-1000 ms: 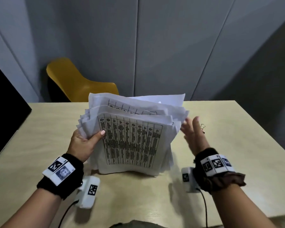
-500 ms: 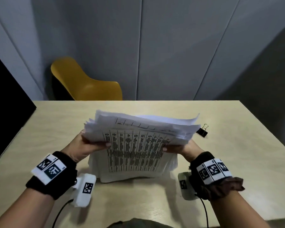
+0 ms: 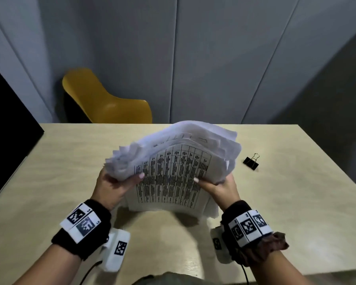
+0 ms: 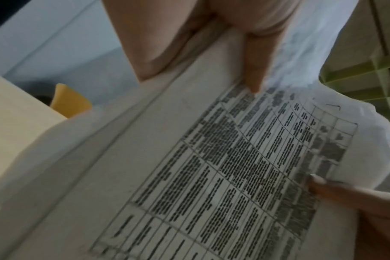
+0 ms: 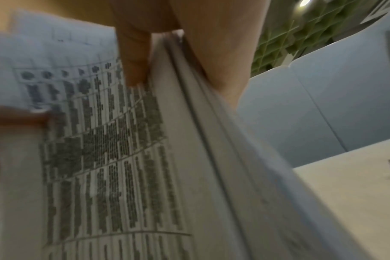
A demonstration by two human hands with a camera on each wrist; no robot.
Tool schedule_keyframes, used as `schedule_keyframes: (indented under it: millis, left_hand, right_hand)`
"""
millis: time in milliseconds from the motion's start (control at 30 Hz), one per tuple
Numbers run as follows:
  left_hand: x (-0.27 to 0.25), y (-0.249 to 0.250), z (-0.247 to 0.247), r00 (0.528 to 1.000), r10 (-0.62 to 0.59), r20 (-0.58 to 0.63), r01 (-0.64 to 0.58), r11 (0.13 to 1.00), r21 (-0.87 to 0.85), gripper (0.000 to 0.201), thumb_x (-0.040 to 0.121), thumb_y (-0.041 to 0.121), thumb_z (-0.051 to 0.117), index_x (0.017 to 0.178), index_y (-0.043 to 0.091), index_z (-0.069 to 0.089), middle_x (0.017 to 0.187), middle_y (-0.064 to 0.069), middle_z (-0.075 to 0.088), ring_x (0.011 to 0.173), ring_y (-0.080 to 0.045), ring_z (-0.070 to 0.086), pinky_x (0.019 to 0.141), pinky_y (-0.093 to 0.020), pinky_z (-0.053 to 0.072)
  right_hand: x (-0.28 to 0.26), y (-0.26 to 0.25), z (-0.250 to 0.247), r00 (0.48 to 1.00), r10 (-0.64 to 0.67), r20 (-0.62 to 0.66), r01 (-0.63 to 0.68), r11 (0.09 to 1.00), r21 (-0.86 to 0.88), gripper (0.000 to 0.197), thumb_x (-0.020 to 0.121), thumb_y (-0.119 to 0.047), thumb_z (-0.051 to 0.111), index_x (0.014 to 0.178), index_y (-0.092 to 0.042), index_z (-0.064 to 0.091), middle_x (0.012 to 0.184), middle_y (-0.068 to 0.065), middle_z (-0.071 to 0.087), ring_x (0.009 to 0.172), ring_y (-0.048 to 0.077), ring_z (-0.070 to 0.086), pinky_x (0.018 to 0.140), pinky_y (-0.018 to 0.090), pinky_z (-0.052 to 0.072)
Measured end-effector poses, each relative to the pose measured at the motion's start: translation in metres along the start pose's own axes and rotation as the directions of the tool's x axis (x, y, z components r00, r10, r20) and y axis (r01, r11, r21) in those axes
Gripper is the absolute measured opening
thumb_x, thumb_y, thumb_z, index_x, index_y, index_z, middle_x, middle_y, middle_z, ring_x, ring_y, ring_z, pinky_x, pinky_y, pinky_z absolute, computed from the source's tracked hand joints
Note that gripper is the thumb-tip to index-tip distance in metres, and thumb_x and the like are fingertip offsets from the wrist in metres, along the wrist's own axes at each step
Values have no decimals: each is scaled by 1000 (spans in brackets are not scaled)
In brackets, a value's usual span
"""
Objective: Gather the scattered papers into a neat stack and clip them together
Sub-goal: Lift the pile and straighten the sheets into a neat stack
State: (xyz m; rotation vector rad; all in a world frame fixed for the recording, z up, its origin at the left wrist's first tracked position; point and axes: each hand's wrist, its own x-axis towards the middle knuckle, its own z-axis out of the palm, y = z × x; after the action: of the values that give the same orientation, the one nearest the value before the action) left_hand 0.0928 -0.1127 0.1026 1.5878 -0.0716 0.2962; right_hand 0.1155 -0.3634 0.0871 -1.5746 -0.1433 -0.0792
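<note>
Both hands grip the paper stack (image 3: pixel 173 171) upright on the worktop (image 3: pixel 70 153); binder clip (image 3: pixel 251 162) lies just beyond the right hand (image 3: pixel 218 187), far from the left hand (image 3: pixel 111 186)

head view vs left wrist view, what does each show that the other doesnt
Only the head view shows the binder clip lying on the table to the right of the papers, apart from them, and both wrists with their tagged bands. Only the left wrist view shows a green grid ceiling and the printed table up close. Both show the paper stack gripped at its sides by the left hand and right hand, thumbs on the front sheet, plus the yellow chair.
</note>
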Motion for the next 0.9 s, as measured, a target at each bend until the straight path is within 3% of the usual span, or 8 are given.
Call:
schedule_keyframes:
  millis: [100, 233, 367, 433, 567, 667, 767, 900]
  left_hand:
    - [4, 6, 6, 999, 15, -33, -14, 999, 45, 31, 79, -4, 65, 83, 26, 70, 77, 14, 70, 86, -7, 65, 67, -2, 45]
    - [12, 11, -8, 999, 49, -1, -48, 996, -71, 32, 70, -6, 72, 90, 19, 72, 86, 11, 75, 86, -2, 67, 77, -15, 53]
    - [6, 7, -18, 996, 62, 57, -59, 996, -62, 79, 48, 31, 85, 116, 2, 58, 106, -3, 67, 96, -6, 64, 83, -18, 52]
    - [3, 12, -8, 995, 80, 51, -78, 996, -50, 74, 51, 28, 85, 116, 5, 59, 107, -1, 69, 97, -7, 65, 88, -20, 51]
    - [6, 14, -4, 991, 135, -3, -135, 991, -23, 60, 57, 8, 83, 108, 32, 60, 104, 9, 71, 97, -3, 64, 82, -15, 52]
    - [3, 1, -14, 998, 50, -47, -55, 992, -113, 73, 56, 15, 86, 121, 7, 54, 117, -10, 62, 102, -13, 63, 82, -17, 53]
    - [-4, -4, -2, 983, -106, -147, 95, 992, -80, 40, 71, -12, 68, 106, 5, 59, 95, 9, 70, 75, 9, 64, 65, -4, 49]
    - [0, 5, 8, 983, -41, -180, 39, 999, -12, 36, 80, -5, 64, 86, 30, 63, 64, 36, 65, 70, 17, 62, 61, -1, 46]
  right_hand:
    - [-1, -4, 11, 997, -66, -41, 66, 998, -10, 41, 73, 13, 66, 88, -25, 61, 79, -7, 69, 74, -2, 64, 70, 20, 54]
    - [-4, -13, 2, 997, -56, -59, 66, 983, 172, 44, 65, 18, 70, 91, -16, 62, 79, -8, 74, 76, 7, 69, 66, 24, 56]
    - [-10, -12, 1, 999, -14, -29, 18, 988, 154, 73, 47, -5, 85, 112, 0, 53, 92, 0, 73, 88, 12, 69, 69, 24, 56]
    - [-9, -14, 12, 1000, -28, 11, 27, 993, 114, 90, 46, -14, 89, 124, 2, 47, 106, 5, 69, 98, 13, 67, 78, 24, 55]
    - [-7, -18, 21, 998, -40, -47, 45, 991, 124, 81, 59, -5, 79, 129, -4, 40, 117, 12, 62, 105, 17, 64, 86, 26, 53]
    - [-6, -8, 11, 996, 38, -86, -27, 992, 124, 62, 65, 8, 76, 115, -10, 45, 105, 7, 64, 91, 7, 67, 79, 24, 56]
    - [-5, -3, 17, 998, 58, -36, -59, 998, -20, 29, 75, 8, 67, 93, -13, 59, 89, 5, 67, 77, 6, 67, 76, 30, 58]
    - [-4, -9, 21, 992, 1, -122, -8, 998, -59, 25, 82, 4, 62, 80, -21, 63, 81, 0, 68, 77, 12, 65, 72, 29, 56]
